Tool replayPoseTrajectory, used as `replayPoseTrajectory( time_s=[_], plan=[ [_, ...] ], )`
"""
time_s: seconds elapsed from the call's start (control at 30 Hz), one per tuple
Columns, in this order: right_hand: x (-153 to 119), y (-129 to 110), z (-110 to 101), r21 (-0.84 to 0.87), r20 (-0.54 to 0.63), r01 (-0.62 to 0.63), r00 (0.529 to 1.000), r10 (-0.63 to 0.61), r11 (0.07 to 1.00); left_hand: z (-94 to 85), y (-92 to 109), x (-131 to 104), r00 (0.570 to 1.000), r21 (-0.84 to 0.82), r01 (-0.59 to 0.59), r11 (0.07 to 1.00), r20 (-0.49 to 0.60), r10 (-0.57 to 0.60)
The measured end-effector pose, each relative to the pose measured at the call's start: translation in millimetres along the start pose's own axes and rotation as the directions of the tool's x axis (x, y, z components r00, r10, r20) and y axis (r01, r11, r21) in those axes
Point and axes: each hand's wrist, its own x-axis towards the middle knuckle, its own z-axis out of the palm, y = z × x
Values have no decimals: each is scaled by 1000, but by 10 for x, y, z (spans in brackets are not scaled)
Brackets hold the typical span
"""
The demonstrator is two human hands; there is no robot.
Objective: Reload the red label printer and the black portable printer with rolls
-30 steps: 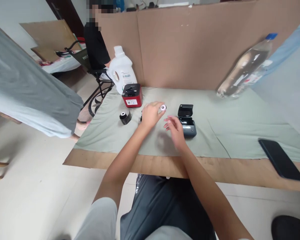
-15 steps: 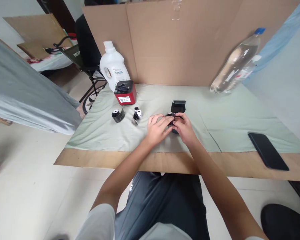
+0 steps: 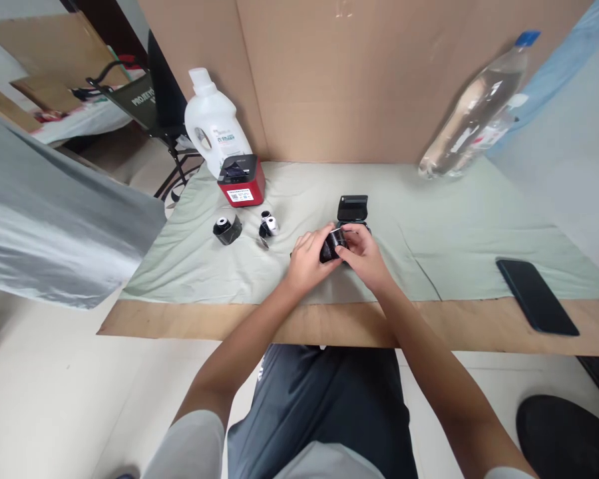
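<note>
My left hand (image 3: 309,256) and my right hand (image 3: 364,256) meet over the cloth, both closed on a shiny black roll (image 3: 333,245). The left fingers cover its left side, while the right thumb and fingers grip its right end. Just behind the hands stands a small black case (image 3: 353,208) with its lid raised; my hands hide much of its lower part. To the left lies another black roll (image 3: 228,231) with a white core. Nearer to my left hand are small white and black pieces (image 3: 268,225), too small to make out fully.
A red and black box (image 3: 242,183) stands before a white jug (image 3: 214,126) at the back left. A large clear bottle (image 3: 479,110) leans at the back right against cardboard (image 3: 329,86). A phone (image 3: 536,296) lies across the front right edge.
The black roll has turned in my hands and now shows more of its side. My left hand has shifted slightly left and down. The camera view has tilted a little.
</note>
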Motion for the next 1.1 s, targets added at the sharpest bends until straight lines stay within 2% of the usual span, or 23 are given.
replayPoseTrajectory(
  time_s=[0.13, 0.2, 0.27, 0.37, 0.5, 0.63, 0.77, 0.93, 1.1],
  plan=[
    [97, -27, -155, -118, 9, 89, 996, -89, 989, -25, 61, 0, 995, 41, 92, 995, 38, -93],
    [172, -97, -300, -189, 20, 115, 993, -113, 975, -3, 70, -19, 986, -44, 158, 986, 53, -156],
    [262, -185, -451, -301, 50, 108, 994, -97, 947, 46, 81, -46, 965, -205, 257, 944, 105, -240],
    [408, -288, -619, -539, 137, 83, 991, -11, 838, 146, 138, -88, 896, -431, 440, 788, 267, -355],
    [593, -302, -678, -799, 225, 138, 971, 77, 585, 283, 245, -110, 799, -568, 601, 562, 440, -409],
    [733, -246, -631, -921, 239, 197, 967, 90, 335, 390, 268, -64, 777, -630, 630, 454, 494, -392],
    [822, -185, -570, -953, 265, 244, 959, 102, 180, 440, 278, 27, 751, -639, 657, 401, 505, -426],
    [872, -106, -574, -962, 256, 245, 962, 89, 125, 482, 379, 122, 688, -617, 712, 335, 519, -507],
    [859, -52, -634, -958, 271, 261, 960, 73, 122, 531, 435, 122, 685, -636, 703, 319, 485, -543]
  ],
)
